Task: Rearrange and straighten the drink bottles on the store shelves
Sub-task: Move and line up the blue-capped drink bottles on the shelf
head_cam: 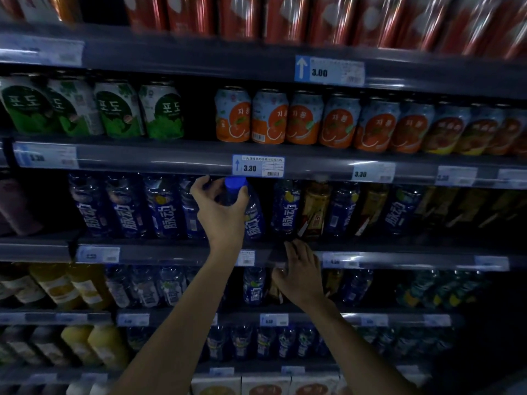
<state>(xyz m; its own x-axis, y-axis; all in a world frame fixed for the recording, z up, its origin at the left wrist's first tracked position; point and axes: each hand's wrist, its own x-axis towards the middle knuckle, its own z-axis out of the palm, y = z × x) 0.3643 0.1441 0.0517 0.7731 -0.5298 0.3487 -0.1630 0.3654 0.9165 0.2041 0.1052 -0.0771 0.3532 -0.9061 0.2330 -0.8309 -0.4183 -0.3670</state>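
Across the whole frame runs a dim store aisle of dark grey shelves stacked one above another, each front edge carrying price tags (258, 166) in clear strips. Along the top, blurred red cans (285, 15) fill the highest shelf; below them, green cans (114, 109) sit at upper left and orange cans (305, 121) run off to the right, with a gap between the two groups. At mid-frame, your left hand (221, 209) is curled around the neck of a blue-capped bottle (245, 206), fingers and thumb closed just under the cap; the bottle stands tilted among a row of blue bottles (142, 206) on the middle shelf (171, 252). Your right hand (299, 272) lies lower, at centre right, fingers loosely spread and resting on that shelf's front edge, gripping nothing you can make out. Lower shelves hold yellow bottles (71, 283) at left and more blue ones, all in deep shadow.
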